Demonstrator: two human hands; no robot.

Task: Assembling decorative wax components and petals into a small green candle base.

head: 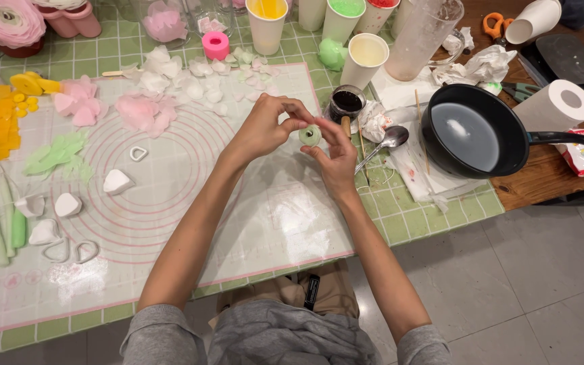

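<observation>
Both hands, left hand (261,128) and right hand (336,162), fingers pinching small green ball (309,136) above worktop (434,209) | black pan (478,132): pale liquid | five paper cups (267,23): yellow, green, red, cream | small jar (346,101): dark paste

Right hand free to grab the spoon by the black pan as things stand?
Probably not right away: the right hand and left hand both pinch a small green piece. The spoon lies just beside the right hand, nothing between them, so the path looks free once it lets go.

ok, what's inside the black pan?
The black pan holds a pale, smooth pool, maybe liquid, covering most of its bottom. Nothing else shows inside; the bottom beneath the pool is hidden.
</observation>
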